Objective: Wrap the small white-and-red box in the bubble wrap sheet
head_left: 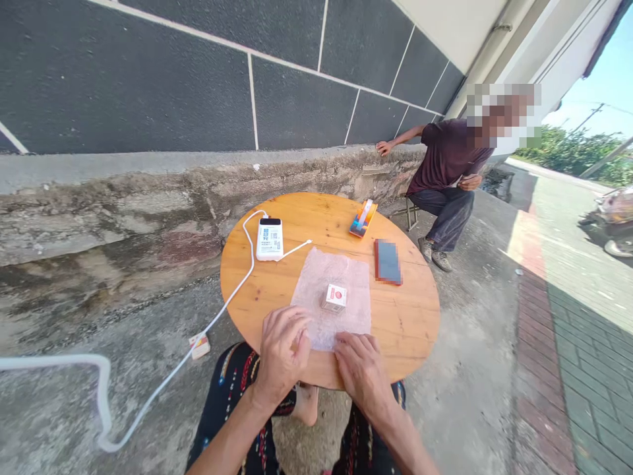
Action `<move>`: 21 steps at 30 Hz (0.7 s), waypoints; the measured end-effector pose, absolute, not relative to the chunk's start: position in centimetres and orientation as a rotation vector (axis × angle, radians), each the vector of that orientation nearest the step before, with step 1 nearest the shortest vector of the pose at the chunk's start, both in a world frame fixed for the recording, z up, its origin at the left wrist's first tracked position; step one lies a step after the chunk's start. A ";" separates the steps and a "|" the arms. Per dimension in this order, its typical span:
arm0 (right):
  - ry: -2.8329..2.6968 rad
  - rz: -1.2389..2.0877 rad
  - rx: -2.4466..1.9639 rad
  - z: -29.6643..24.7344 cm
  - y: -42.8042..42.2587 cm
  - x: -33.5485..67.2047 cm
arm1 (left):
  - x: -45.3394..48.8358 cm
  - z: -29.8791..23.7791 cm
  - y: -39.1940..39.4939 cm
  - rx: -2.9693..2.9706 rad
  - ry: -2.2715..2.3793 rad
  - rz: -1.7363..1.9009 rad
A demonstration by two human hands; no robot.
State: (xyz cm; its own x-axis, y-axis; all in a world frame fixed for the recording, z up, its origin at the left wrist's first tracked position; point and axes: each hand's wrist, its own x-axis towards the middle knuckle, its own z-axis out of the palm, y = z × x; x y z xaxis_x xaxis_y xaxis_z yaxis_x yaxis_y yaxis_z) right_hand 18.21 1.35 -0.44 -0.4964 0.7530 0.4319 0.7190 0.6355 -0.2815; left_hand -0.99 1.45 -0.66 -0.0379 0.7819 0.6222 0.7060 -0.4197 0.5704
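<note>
A sheet of translucent pinkish bubble wrap (pixel 309 280) lies spread on the round wooden table (pixel 405 326). On the middle of the sheet sits a small white box with red print (pixel 335 297). My left hand (pixel 281 353) is over the sheet's near left side, fingers loosely bent and apart from the thumb, the fingertips slightly blurred. At the near right corner, the fingers of my right hand (pixel 363 366) are closed on the edge of the bubble wrap; its thumb is mostly hidden. Neither hand touches the box.
A white power bank (pixel 270 239) with a cable (pixel 250 264) stands at the table's left. An orange and blue packet (pixel 363 219) and a dark phone (pixel 388 262) lie toward the right. A person (pixel 450 165) sits by the wall (pixel 192 86). A small carton (pixel 200 347) lies on the ground.
</note>
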 end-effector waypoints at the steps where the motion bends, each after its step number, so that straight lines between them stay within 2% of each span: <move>1: -2.306 0.086 -1.147 -0.5 1.5 18.3 | -1.1 -0.6 1.1 2.153 1.655 1.401; 11: -2.216 0.210 -1.154 0.6 2.1 18.5 | -1.0 1.5 1.9 2.432 1.633 0.995; 21: -2.180 0.418 -1.175 2.5 1.7 19.9 | 0.7 1.4 2.3 2.412 1.546 1.105</move>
